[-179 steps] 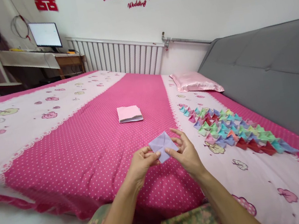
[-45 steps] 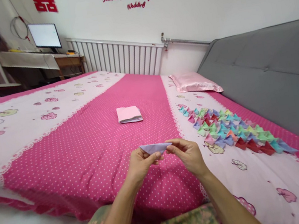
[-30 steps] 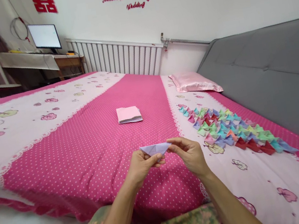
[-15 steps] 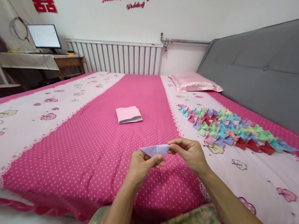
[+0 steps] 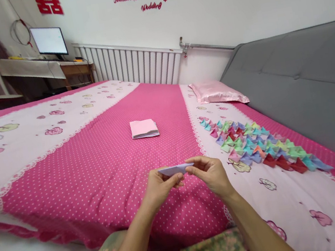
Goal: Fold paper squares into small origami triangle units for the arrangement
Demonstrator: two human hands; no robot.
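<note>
A folded piece of lavender paper (image 5: 173,170) is held between my two hands above the near edge of the bed. My left hand (image 5: 162,184) pinches its left part, thumb on the near side. At the right end, my right hand (image 5: 210,174) grips the paper between thumb and fingers. The paper looks narrow and nearly edge-on from here, and the fingers cover parts of it. Farther back on the bed lies a stack of square paper (image 5: 144,127) with a pink sheet on top.
Rows of colourful folded paper boats (image 5: 261,146) stand on the bed to the right. Behind them are a pink pillow (image 5: 218,92) and a grey headboard (image 5: 301,64). The pink dotted bedspread (image 5: 98,171) stretches ahead. A desk with a monitor (image 5: 49,40) stands at the far left.
The lavender paper has tilted from showing a broad, boat-like face to a thin, flatter strip. My right hand has shifted slightly left along it; my left hand stays almost in place.
</note>
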